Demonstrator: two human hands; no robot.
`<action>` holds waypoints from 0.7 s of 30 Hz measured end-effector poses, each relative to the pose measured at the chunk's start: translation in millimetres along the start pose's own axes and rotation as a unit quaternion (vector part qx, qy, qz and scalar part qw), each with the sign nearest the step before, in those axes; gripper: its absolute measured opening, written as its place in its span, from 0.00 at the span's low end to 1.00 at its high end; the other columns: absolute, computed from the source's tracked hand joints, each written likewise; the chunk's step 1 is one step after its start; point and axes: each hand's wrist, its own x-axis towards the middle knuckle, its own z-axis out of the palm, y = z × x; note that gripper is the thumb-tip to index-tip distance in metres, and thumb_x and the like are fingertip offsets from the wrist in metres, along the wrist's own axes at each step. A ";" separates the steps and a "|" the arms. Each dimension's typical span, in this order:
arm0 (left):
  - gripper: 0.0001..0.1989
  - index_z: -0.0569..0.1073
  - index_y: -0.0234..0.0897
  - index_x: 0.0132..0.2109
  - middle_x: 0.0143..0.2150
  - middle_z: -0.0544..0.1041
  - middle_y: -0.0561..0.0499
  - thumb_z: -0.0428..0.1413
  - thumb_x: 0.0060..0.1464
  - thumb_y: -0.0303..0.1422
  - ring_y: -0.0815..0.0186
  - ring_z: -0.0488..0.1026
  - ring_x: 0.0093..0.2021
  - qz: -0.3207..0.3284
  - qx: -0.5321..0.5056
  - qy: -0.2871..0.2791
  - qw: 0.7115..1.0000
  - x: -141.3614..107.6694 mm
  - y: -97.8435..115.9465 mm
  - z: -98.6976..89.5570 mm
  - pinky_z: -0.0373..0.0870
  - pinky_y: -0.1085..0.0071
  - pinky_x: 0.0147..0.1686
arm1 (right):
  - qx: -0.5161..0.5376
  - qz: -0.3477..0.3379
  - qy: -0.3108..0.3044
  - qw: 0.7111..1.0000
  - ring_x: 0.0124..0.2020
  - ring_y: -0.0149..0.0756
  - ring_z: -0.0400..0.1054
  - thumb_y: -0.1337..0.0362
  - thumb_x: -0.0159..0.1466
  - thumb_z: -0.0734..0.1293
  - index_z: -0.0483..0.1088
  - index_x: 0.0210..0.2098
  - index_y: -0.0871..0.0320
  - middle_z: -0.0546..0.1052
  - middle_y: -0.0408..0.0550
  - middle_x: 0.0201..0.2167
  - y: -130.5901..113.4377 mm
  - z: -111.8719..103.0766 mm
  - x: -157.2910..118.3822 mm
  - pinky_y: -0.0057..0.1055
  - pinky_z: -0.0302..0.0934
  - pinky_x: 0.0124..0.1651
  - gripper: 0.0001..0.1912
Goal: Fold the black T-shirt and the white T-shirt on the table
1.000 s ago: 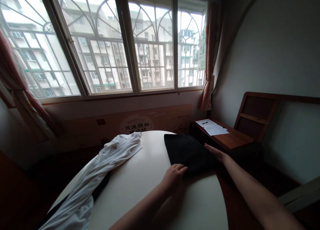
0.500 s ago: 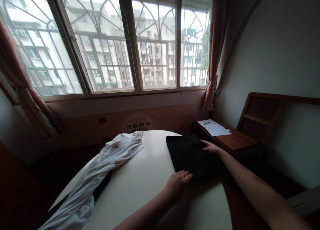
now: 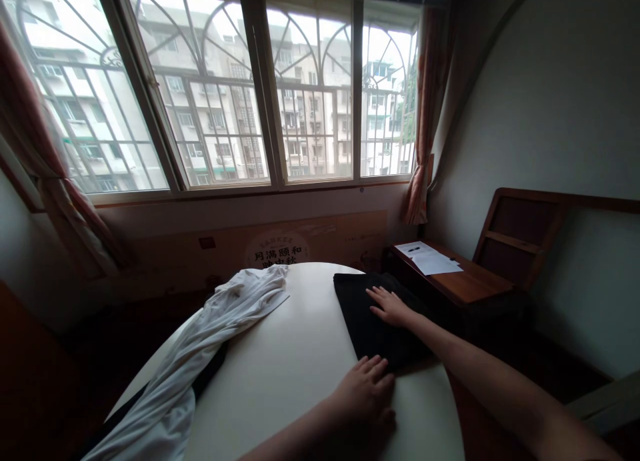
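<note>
A folded black cloth (image 3: 370,321) lies flat on the right side of a round white table (image 3: 280,354). My right hand (image 3: 393,306) rests palm down on top of it, fingers spread. At the cloth's near edge is my left hand (image 3: 367,387), its fingers apart and nothing visible in it. Along the table's left side stretches a crumpled white garment (image 3: 200,347), with a dark cloth (image 3: 207,374) partly showing under it.
Beyond the table to the right stands a low wooden bench (image 3: 480,281) bearing papers (image 3: 433,261) and a pen. A printed board (image 3: 340,241) leans below the barred windows. Curtains (image 3: 423,127) hang at both sides.
My right hand has moved left onto the middle of the black cloth. My left hand has opened, letting go of the cloth's near edge, and sits slightly lower.
</note>
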 end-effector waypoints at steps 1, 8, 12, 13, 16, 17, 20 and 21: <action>0.34 0.61 0.35 0.70 0.72 0.59 0.33 0.47 0.65 0.51 0.43 0.54 0.72 -0.001 -0.007 0.005 1.000 -0.5 -0.3 1.1 0.51 0.44 0.69 | -0.016 0.008 -0.016 1.000 0.75 0.47 0.39 0.47 0.68 0.60 0.52 0.72 0.44 0.50 0.46 0.74 -2.6 5.9 3.6 0.51 0.32 0.73 0.34; 0.34 0.63 0.36 0.69 0.72 0.60 0.35 0.51 0.62 0.50 0.44 0.55 0.72 -0.015 -0.032 0.021 0.999 -4.4 2.8 0.7 0.50 0.45 0.69 | -0.085 0.158 -0.016 0.984 0.74 0.56 0.40 0.45 0.71 0.52 0.52 0.72 0.49 0.48 0.52 0.75 10.1 3.8 49.6 0.59 0.39 0.69 0.34; 0.34 0.62 0.38 0.69 0.72 0.60 0.36 0.53 0.61 0.49 0.44 0.56 0.71 -0.013 -0.042 0.037 0.998 -6.3 2.8 2.0 0.51 0.45 0.69 | -0.091 0.203 0.025 0.975 0.70 0.63 0.51 0.46 0.71 0.52 0.54 0.72 0.55 0.55 0.62 0.72 5.7 9.3 69.4 0.65 0.46 0.64 0.35; 0.34 0.62 0.39 0.69 0.72 0.60 0.36 0.53 0.61 0.49 0.44 0.56 0.71 -0.012 -0.043 0.038 0.998 -6.4 2.0 2.8 0.51 0.45 0.69 | -0.092 0.203 0.038 0.974 0.70 0.63 0.51 0.47 0.71 0.52 0.55 0.71 0.57 0.57 0.64 0.71 3.4 11.8 72.0 0.66 0.45 0.64 0.35; 0.34 0.62 0.38 0.69 0.72 0.58 0.36 0.52 0.61 0.50 0.44 0.55 0.72 -0.007 -0.044 0.032 0.998 -5.9 -1.6 5.7 0.50 0.45 0.69 | -0.093 0.173 0.083 0.977 0.73 0.58 0.44 0.51 0.71 0.53 0.55 0.71 0.59 0.54 0.62 0.72 -3.7 16.3 74.1 0.63 0.37 0.69 0.33; 0.34 0.61 0.38 0.69 0.73 0.58 0.36 0.51 0.62 0.51 0.44 0.55 0.72 -0.006 -0.044 0.030 0.999 -5.6 -2.7 6.7 0.50 0.44 0.69 | -0.092 0.153 0.101 0.979 0.74 0.55 0.41 0.53 0.72 0.53 0.54 0.72 0.58 0.51 0.60 0.73 -6.1 16.3 73.0 0.60 0.34 0.70 0.32; 0.34 0.61 0.38 0.69 0.72 0.58 0.36 0.50 0.63 0.51 0.43 0.55 0.71 -0.003 -0.038 0.034 0.999 -4.7 -5.1 10.2 0.50 0.44 0.69 | -0.080 0.086 0.146 0.982 0.76 0.48 0.34 0.55 0.72 0.54 0.51 0.73 0.56 0.46 0.53 0.75 -12.9 15.9 62.6 0.53 0.27 0.73 0.32; 0.33 0.62 0.38 0.68 0.72 0.59 0.36 0.50 0.63 0.51 0.43 0.55 0.71 -0.002 -0.034 0.040 0.999 -4.6 -5.5 11.5 0.51 0.44 0.69 | -0.071 0.066 0.155 0.983 0.76 0.47 0.34 0.55 0.72 0.54 0.51 0.73 0.55 0.46 0.52 0.75 -14.6 16.9 56.2 0.53 0.27 0.73 0.32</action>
